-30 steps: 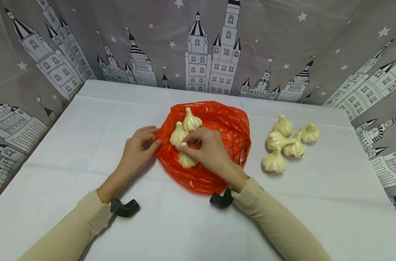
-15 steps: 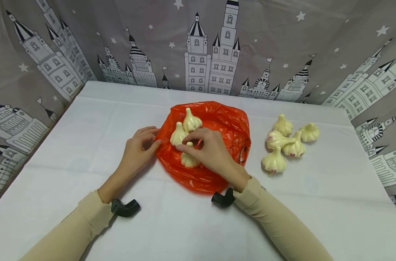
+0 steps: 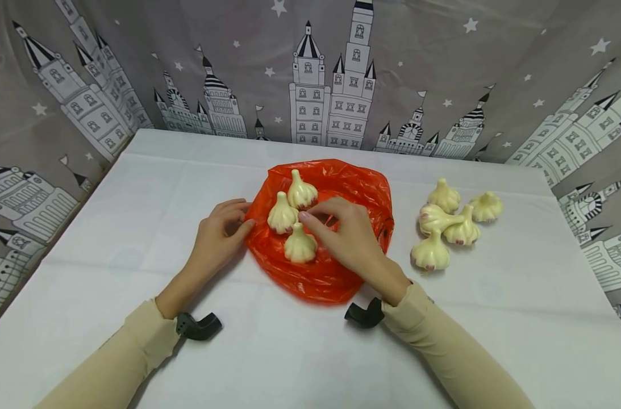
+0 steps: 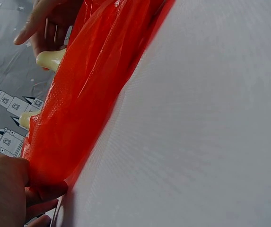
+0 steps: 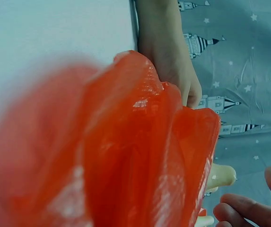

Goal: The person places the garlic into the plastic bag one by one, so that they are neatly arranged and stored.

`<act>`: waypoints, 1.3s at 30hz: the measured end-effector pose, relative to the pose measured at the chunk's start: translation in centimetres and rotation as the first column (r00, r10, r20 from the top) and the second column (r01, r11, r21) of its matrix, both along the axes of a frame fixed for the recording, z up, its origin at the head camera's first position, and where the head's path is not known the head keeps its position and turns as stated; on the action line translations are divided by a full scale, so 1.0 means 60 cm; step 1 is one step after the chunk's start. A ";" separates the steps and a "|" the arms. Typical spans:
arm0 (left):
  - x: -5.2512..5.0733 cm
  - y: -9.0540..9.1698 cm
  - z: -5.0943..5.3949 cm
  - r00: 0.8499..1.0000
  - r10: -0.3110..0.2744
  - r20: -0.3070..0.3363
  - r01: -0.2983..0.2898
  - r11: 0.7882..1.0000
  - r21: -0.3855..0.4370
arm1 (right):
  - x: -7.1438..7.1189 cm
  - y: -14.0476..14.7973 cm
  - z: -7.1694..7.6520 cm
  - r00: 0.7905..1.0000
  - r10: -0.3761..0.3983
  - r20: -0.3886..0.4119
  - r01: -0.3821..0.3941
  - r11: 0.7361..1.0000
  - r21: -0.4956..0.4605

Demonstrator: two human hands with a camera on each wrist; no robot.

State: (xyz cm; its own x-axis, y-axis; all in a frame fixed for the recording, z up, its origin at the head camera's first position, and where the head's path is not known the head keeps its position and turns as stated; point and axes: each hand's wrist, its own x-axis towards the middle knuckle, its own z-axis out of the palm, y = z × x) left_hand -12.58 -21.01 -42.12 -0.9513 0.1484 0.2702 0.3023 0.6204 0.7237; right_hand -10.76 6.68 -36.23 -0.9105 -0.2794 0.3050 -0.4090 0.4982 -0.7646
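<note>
A red plastic bag (image 3: 341, 177) lies spread on the table, its rim turned up. Three garlic bulbs stand in its left part: a front bulb (image 3: 300, 245), a left one (image 3: 282, 213) and a back one (image 3: 302, 191). At the bag's left side, my left hand (image 3: 219, 232) pinches the rim between thumb and fingers; the left wrist view also shows this hand (image 4: 5, 189) at the red film (image 4: 92, 80). My right hand (image 3: 350, 230) hovers over the bag just right of the front bulb, fingers apart and holding nothing. In the right wrist view the bag hides most of the bulbs.
A cluster of several garlic bulbs (image 3: 461, 228) lies on the white table (image 3: 515, 307) to the right of the bag. A grey curtain (image 3: 433, 51) printed with castles hangs behind the table. Each wrist wears a black camera mount (image 3: 200, 328).
My right hand has let go of the front garlic bulb and drawn back to the right. That bulb stands more upright than a second ago. My left hand keeps its place.
</note>
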 end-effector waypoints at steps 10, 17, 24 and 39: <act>0.000 0.000 0.001 1.000 0.004 -0.005 -0.004 1.000 0.012 | 0.016 0.042 0.004 0.996 -0.033 -0.084 0.035 0.999 0.027; 0.002 0.000 0.000 1.000 0.002 -0.012 -0.001 1.000 0.025 | 0.028 0.071 0.007 0.992 -0.049 -0.113 0.054 0.998 0.036; 0.000 0.000 -0.002 1.000 0.001 -0.023 -0.001 1.000 0.022 | 0.043 0.102 0.005 0.986 -0.095 -0.140 0.104 0.993 0.060; 0.001 0.000 0.001 1.000 0.003 0.000 -0.003 1.000 0.021 | 0.081 0.179 0.004 0.958 -0.177 -0.224 0.191 0.981 0.043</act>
